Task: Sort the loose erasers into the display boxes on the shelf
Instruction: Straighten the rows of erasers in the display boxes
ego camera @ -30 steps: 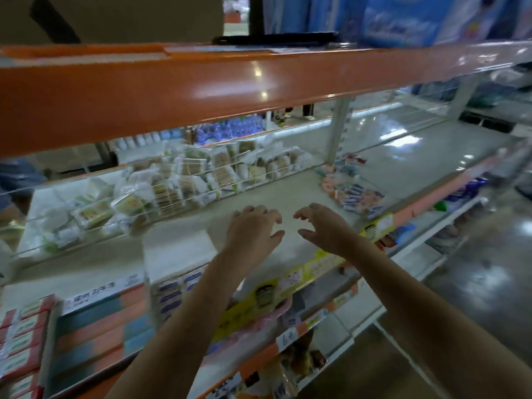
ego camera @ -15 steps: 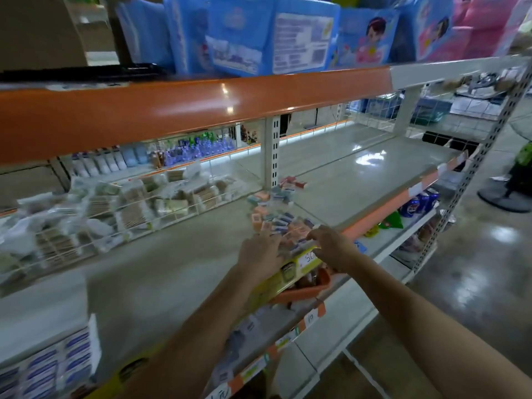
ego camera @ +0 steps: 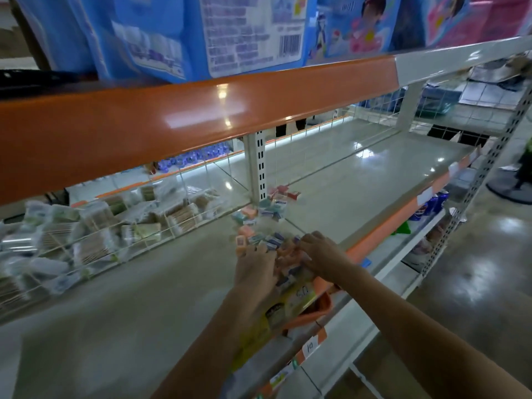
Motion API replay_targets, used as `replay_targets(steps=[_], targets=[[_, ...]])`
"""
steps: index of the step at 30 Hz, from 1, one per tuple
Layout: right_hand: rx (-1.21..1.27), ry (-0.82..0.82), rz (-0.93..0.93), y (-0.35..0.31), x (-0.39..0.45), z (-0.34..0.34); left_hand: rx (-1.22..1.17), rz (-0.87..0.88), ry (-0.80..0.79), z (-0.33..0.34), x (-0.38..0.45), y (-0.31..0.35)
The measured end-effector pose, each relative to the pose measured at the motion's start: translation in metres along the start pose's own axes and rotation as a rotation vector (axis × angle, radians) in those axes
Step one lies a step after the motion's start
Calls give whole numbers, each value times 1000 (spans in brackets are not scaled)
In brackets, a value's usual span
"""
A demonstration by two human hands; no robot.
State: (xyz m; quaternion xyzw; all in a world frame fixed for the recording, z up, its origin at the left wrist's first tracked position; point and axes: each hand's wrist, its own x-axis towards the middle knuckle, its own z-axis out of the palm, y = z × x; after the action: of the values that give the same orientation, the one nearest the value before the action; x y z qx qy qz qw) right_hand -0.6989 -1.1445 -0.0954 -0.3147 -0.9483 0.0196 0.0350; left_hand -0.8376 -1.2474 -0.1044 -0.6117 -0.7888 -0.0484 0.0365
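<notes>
Bare grey shelf board (ego camera: 374,180) left open rightwards, low orange beam (ego camera: 172,122) set overhead, white slotted upright (ego camera: 258,165) behind, wire-fenced packets (ego camera: 95,234) banked leftwards, scattered small erasers (ego camera: 259,211) between.

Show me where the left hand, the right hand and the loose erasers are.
left hand (ego camera: 254,267), head view, back of hand.
right hand (ego camera: 324,254), head view, back of hand.
loose erasers (ego camera: 267,211), head view, middle of the rear heap.

Grey shelf (ego camera: 359,180), orange front edge: loose erasers (ego camera: 260,223) scattered mid-shelf by upright; wire-fenced cotton swab packs (ego camera: 95,234) at back left.
</notes>
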Motion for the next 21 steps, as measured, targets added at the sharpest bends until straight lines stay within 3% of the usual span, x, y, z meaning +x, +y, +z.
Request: replay_targets(steps=[6,10,14,21], targets=[[-122,51,-144,9,8,8,51,12,-16,2,6,0],[-24,78,-147,16,6,4,-57,-11,12,-7,3,0],[267,113,-112,24,-1,-5,-314,-67,90,-18,-2,0],[771,24,-24,28,-16,-22,-769,-202,62,-36,-36,6]])
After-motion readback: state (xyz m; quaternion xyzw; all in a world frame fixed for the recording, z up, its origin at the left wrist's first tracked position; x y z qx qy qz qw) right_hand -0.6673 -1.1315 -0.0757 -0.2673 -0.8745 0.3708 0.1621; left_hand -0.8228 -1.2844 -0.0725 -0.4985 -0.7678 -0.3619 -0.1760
